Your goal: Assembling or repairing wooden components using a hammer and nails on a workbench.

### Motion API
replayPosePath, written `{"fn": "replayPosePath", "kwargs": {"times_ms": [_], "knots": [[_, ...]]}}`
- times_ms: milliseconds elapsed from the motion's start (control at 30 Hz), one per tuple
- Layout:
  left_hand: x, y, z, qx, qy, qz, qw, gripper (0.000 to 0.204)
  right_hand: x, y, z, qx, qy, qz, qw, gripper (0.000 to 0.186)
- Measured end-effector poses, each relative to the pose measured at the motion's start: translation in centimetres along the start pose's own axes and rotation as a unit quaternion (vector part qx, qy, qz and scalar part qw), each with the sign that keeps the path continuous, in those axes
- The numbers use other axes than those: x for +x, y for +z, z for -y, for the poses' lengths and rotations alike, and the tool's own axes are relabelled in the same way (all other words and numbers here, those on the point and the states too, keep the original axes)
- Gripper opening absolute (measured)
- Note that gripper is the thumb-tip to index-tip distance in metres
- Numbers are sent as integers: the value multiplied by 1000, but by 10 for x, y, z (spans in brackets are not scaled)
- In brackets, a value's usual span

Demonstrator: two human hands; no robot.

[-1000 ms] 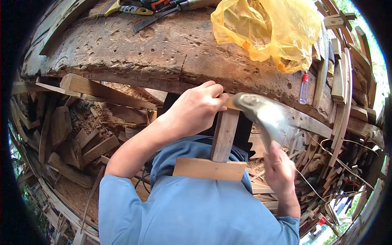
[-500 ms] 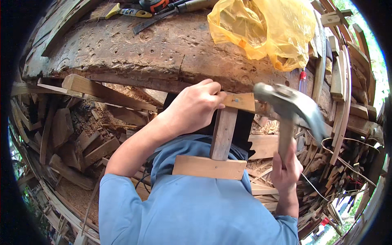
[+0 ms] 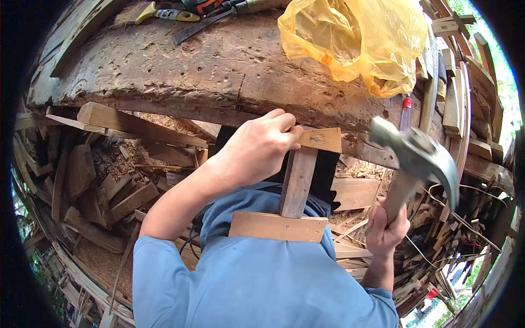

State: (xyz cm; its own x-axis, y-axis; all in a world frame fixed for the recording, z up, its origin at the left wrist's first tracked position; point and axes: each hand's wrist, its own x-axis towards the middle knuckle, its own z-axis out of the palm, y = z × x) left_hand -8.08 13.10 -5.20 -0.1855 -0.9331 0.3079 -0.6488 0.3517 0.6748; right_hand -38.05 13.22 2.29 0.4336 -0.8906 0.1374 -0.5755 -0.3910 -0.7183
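Observation:
My left hand point(image 3: 265, 145) is closed around the left end of a short wooden crosspiece point(image 3: 331, 141), which lies against the front edge of the workbench. A nail head point(image 3: 315, 139) shows in its face. From this crosspiece an upright wooden bar point(image 3: 298, 183) runs toward me to a second crosspiece point(image 3: 278, 227) resting against my blue shirt. Together they form an I-shaped frame. To the right, my right hand point(image 3: 387, 229) grips the handle of a claw hammer point(image 3: 418, 153), its head raised in the air, apart from the wood. The left fingertips are partly hidden.
The thick, worn workbench point(image 3: 180, 76) crosses ahead. On it lie a yellow plastic bag point(image 3: 355, 44), a red-capped screwdriver point(image 3: 406, 112), a chisel point(image 3: 205, 25) and a yellow-handled brush point(image 3: 164, 13). Offcuts point(image 3: 131, 202) and sawdust fill the ground at left; scrap wood piles up at right.
The hammer has moved to the right and away from the crosspiece, with my right hand turning along with it. My left hand and the wooden frame have hardly shifted.

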Motion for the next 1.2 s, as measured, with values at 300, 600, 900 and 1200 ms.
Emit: {"fn": "replayPosePath", "kwargs": {"times_ms": [300, 600, 900, 1200], "knots": [[2, -5, -3, 13, -21, 48, 999, 29, 4, -2, -18, -154, -19, 38, 987, 22], [4, -8, -9, 57, -7, 64, 996, 29, 15, -8, 0, -166, -53, 100, 980, 27], [4, -6, -8, 57, 0, 67, 996, 28, 25, -15, 19, -182, -69, 100, 976, 25], [3, -4, -8, 54, 5, 68, 996, 34, 15, -11, 8, -200, 7, 128, 971, 23]]}}
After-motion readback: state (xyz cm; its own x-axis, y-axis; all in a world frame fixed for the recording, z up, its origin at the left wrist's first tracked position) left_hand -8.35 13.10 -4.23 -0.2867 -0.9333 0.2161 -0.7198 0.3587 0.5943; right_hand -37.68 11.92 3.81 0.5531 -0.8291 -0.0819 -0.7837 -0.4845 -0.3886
